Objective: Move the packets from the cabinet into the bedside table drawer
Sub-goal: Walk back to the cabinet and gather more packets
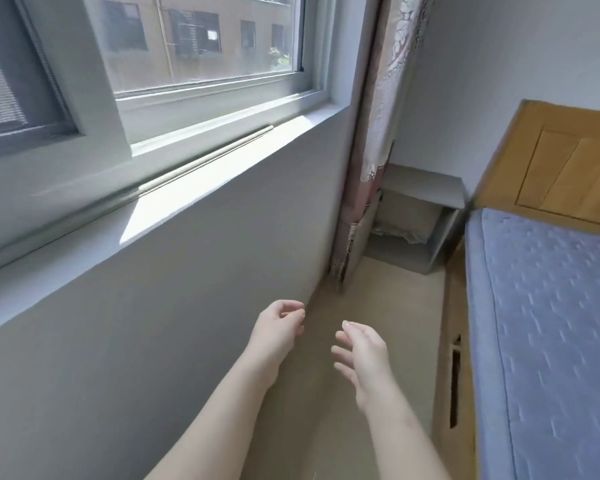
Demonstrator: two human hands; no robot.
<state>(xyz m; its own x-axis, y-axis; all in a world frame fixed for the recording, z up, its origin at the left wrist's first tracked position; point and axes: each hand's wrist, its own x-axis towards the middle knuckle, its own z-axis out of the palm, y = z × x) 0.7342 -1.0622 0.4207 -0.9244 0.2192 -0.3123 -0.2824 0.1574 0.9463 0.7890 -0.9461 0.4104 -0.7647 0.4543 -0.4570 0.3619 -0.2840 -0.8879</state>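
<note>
We counted two hands, both bare, held out over the floor [378, 289], apart from each other and touching nothing. Left hand [276, 325]: fingers loosely curled inward, thumb near the fingertips, nothing in it. Right hand [362, 355]: fingers relaxed and a little spread, palm turned toward the left one, also holding nothing.

One bedside table [423, 187] stood in the far corner, between one patterned curtain [378, 133] and one wooden headboard [568, 161], well apart from both hands. Its lower compartment was open at the front, with one pale soft-looking thing [406, 220] inside. It was too blurred for us to tell whether it was a packet, and we couldn't make out a drawer front either.

On the right we logged one blue quilted mattress [541, 306] on one wooden bed frame [445, 427], which had one dark slot [455, 386] in its side. On the left were one window [201, 43], one sill [160, 216] with one pale rod [201, 161] lying along it, and one grey wall [153, 323] below.
</note>
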